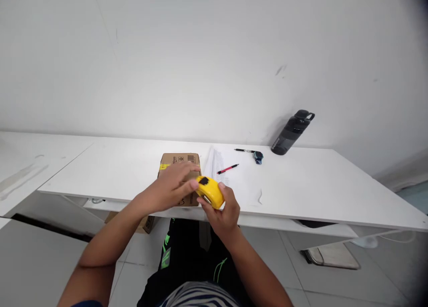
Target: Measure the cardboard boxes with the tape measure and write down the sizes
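Note:
A yellow tape measure (211, 192) with a black patch on top sits in my right hand (224, 212), thumb and fingers wrapped round it. My left hand (174, 185) is stretched out over a brown cardboard box (179, 158), its fingers extended. The left thumb tip meets the near left end of the tape measure, and whether it presses there I cannot tell. Printed marks and yellow tape show on the box, whose middle is hidden by my left hand. White paper (213, 162) lies just right of the box.
On the white desk (310, 186) lie a red and black pen (228, 169), a black pen (244, 150) and a dark wristwatch (258, 156). A dark bottle (292, 133) stands at the back against the wall. Another cardboard box (146, 225) is below the desk.

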